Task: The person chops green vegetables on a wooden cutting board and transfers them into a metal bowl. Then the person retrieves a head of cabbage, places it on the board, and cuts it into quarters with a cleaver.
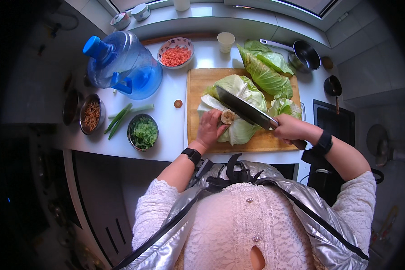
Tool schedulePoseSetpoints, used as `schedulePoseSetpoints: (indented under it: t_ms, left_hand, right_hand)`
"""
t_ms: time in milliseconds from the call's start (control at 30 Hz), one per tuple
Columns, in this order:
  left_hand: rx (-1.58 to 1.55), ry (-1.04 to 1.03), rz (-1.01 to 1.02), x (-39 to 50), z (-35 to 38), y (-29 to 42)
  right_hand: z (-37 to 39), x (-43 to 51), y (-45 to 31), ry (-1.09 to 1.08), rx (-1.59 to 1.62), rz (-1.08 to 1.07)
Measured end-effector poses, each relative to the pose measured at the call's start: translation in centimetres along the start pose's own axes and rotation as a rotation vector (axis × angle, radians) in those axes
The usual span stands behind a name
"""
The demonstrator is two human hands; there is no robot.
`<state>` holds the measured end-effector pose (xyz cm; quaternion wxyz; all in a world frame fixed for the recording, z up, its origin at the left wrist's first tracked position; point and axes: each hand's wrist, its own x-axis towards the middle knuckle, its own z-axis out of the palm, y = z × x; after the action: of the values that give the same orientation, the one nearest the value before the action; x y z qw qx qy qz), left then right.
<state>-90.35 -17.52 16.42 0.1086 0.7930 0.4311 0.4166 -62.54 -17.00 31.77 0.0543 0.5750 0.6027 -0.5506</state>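
Note:
A head of cabbage (244, 88) lies on a wooden cutting board (196, 81), its cut brown stem end (227, 117) facing up. My left hand (210, 127) grips the cabbage beside the stem, thumb and fingers on either side of it. In my right hand (292, 127) is the handle of a cleaver (244, 108). Its broad dark blade slants across the cabbage, just right of the stem; whether the edge has entered the leaves is hard to tell. Loose outer cabbage leaves (268, 74) are piled at the board's far right, and another leaf (285, 108) lies nearer the cleaver handle.
Left of the board stand a large blue water jug (128, 64), a bowl of chopped orange-red food (176, 55), a bowl of chopped greens (143, 132), scallions (119, 118) and a bowl of brown shreds (91, 114). A paper cup (226, 42) and saucepan (305, 56) are behind.

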Motion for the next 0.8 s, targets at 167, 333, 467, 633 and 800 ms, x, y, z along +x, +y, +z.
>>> schedulePoseSetpoints:
  t_ms: [167,333,467,633,800]
  left_hand:
    - [0.004,0.014,0.001,-0.4,-0.6,0.1]
    - [0.007,-0.048,-0.044,-0.6,-1.0,-0.3]
    - [-0.072,-0.077,0.002,-0.3,-2.8,0.1]
    - [0.187,-0.218,0.073,3.8,-6.5,-0.8]
    - [0.149,-0.447,0.113,6.5,-8.1,-3.5]
  right_hand:
    - [2.7,0.8,3.6,0.052,-0.008,0.098]
    - [5.2,3.5,6.7,0.129,-0.031,0.016]
    - [5.5,2.9,7.8,0.168,-0.017,0.03]
    - [6.0,2.1,7.4,0.231,-0.135,0.016]
    - [5.9,4.2,6.1,0.34,-0.046,-0.193]
